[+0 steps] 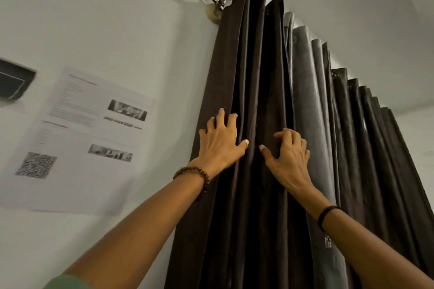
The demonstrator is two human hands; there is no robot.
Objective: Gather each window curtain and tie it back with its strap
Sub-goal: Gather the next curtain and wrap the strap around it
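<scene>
Dark curtain point(270, 77), folds upright, clutched in curled fingers of both hands.
Ungathered folds lay right, nearer right hand point(290, 157) than left hand point(220, 145).

dark brown curtain point(258, 101), white wall point(117, 19)

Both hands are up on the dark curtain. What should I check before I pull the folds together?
1. Left hand has hold of the curtain: ok, its fingers curl into the folds nearest the wall.
2. Right hand has hold: ok, its fingers curl on a fold beside the paler pleats.
3. Curtain gathered into one bundle: not ok, pleats spread away to the right along the top.
4. Strap within reach: cannot tell, none shows.
5. Top of the curtain seated on its rail: cannot tell.
6. Poster clear of the curtain: ok, it hangs apart on the wall.
</scene>
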